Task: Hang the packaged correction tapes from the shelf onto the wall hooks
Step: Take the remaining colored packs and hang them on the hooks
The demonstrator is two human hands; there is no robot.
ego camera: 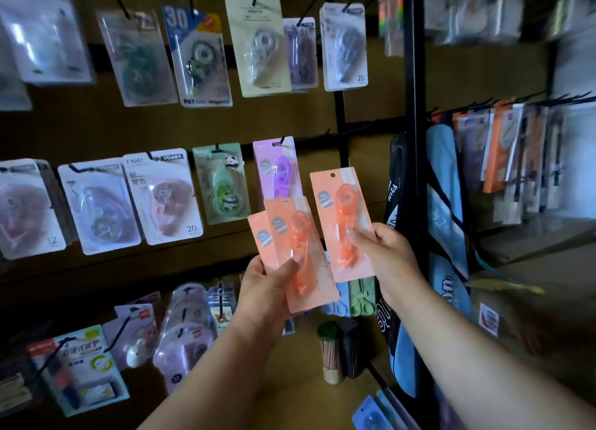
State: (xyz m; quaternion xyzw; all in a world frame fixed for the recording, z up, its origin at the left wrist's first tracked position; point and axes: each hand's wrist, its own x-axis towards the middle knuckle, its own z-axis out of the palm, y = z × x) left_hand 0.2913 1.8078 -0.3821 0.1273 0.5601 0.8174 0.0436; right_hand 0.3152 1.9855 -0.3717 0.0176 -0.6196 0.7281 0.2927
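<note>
My right hand pinches one orange packaged correction tape by its lower right edge and holds it upright, its hang hole at the top. My left hand grips a fanned stack of orange correction tape packs from below, thumb across the front. A purple correction tape pack hangs on a black wall hook just above and between my hands. To the right of that hook, bare black hooks stick out from the rail.
Rows of other packaged correction tapes hang on the brown wall to the left and above. A black upright post stands right of my hands, with blue bags and more hanging goods behind it. A tube of sticks stands on the shelf below.
</note>
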